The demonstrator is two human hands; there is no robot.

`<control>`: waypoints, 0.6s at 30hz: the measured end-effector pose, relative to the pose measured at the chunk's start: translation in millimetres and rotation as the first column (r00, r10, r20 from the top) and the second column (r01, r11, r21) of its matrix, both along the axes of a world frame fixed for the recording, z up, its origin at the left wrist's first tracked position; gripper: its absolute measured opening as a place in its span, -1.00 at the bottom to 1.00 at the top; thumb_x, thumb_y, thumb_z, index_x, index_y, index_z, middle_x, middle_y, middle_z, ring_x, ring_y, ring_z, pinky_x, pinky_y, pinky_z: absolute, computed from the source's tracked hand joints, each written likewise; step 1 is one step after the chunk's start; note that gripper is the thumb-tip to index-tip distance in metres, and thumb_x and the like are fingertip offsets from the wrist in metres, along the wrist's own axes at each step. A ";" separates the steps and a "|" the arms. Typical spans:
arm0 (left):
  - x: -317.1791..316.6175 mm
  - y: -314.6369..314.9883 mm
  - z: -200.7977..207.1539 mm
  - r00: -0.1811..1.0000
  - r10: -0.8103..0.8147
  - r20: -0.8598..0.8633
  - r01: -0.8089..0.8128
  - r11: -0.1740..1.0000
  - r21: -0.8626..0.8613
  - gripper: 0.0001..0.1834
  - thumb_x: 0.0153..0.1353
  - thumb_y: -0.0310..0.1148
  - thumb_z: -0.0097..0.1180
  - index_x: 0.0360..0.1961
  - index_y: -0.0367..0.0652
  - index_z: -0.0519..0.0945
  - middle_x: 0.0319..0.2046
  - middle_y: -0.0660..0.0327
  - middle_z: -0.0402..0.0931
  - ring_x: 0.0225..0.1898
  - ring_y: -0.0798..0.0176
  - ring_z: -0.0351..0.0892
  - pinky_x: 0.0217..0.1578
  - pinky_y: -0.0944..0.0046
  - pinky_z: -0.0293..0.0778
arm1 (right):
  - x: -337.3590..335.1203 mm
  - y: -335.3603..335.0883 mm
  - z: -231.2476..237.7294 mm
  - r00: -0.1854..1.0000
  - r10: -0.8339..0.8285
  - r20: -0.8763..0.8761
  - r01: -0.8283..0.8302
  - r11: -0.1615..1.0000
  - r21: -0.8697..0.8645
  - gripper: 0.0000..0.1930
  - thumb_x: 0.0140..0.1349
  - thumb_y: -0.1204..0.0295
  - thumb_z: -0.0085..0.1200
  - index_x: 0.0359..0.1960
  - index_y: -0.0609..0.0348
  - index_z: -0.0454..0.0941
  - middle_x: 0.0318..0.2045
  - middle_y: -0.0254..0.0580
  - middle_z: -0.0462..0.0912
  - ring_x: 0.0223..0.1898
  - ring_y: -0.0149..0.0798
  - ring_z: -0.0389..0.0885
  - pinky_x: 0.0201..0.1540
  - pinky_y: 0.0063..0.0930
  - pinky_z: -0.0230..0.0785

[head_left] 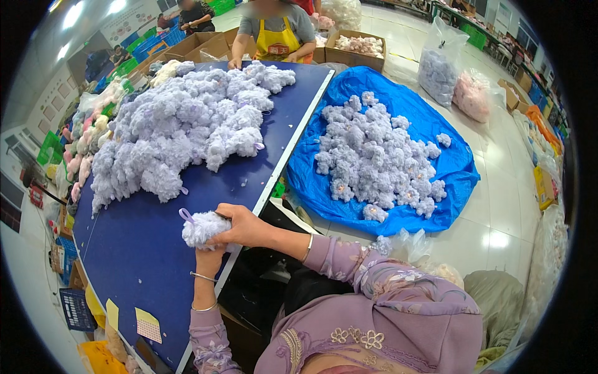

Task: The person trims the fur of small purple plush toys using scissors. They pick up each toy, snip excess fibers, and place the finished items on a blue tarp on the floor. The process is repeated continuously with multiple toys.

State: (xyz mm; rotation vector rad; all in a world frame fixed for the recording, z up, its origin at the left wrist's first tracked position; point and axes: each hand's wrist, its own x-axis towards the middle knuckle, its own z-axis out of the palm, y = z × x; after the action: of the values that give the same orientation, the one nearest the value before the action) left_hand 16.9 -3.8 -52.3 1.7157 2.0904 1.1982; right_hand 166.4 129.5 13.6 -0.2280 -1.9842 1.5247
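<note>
Evidently gripping lilac plush (202,231) with left hand (210,257), right hand (244,225), near frame centre; could drop it over table edge (303,128) by loosening.

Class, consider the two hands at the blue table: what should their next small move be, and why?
Probably a slight turn of the fluffy lavender piece: the left hand holds its near side, the right hand its right side, and together they cover part of it, so turning might expose that.

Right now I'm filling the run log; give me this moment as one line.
left hand: on plush | right hand: on same plush | table: plush pile | blue sheet: plush heap
</note>
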 end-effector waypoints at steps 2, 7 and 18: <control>1.6 -0.8 -1.6 0.992 -0.010 0.127 0.017 0.998 -0.054 -0.57 0.13 -0.41 0.18 0.07 -0.14 0.47 0.02 0.13 0.50 0.10 0.00 0.44 0.16 0.02 0.29 | 3.4 2.2 4.0 0.999 0.044 0.010 -0.043 0.998 -0.054 -0.45 -0.15 0.18 0.44 -0.29 0.40 0.49 -0.34 -0.07 0.48 -0.26 -0.19 0.49 -0.16 -0.36 0.34; 1.2 -0.4 -5.6 0.992 -0.076 0.102 0.077 0.997 -0.007 -0.59 0.12 -0.44 0.19 0.03 -0.15 0.49 0.01 0.12 0.50 0.09 0.00 0.45 0.13 0.02 0.32 | 5.8 -0.2 4.0 0.998 0.046 -0.031 -0.050 0.990 -0.130 -0.44 -0.15 0.18 0.44 -0.29 0.38 0.47 -0.38 -0.08 0.46 -0.29 -0.23 0.46 -0.18 -0.36 0.32; 14.1 3.8 8.3 0.848 -0.037 0.528 0.037 0.999 0.010 -0.58 0.06 -0.62 0.18 0.00 -0.27 0.48 -0.12 0.17 0.56 -0.08 0.28 0.55 -0.08 0.26 0.49 | 5.4 -12.8 8.0 0.994 -0.105 0.004 0.105 0.989 -0.101 -0.53 -0.09 0.25 0.43 -0.39 0.28 0.37 -0.43 -0.24 0.39 -0.33 -0.44 0.34 -0.25 -0.47 0.30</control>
State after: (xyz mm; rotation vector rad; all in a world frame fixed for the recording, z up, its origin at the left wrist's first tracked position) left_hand 31.0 0.0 -44.0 1.2220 1.7085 1.4525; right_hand 171.9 116.8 21.7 -0.3670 -1.8656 1.5580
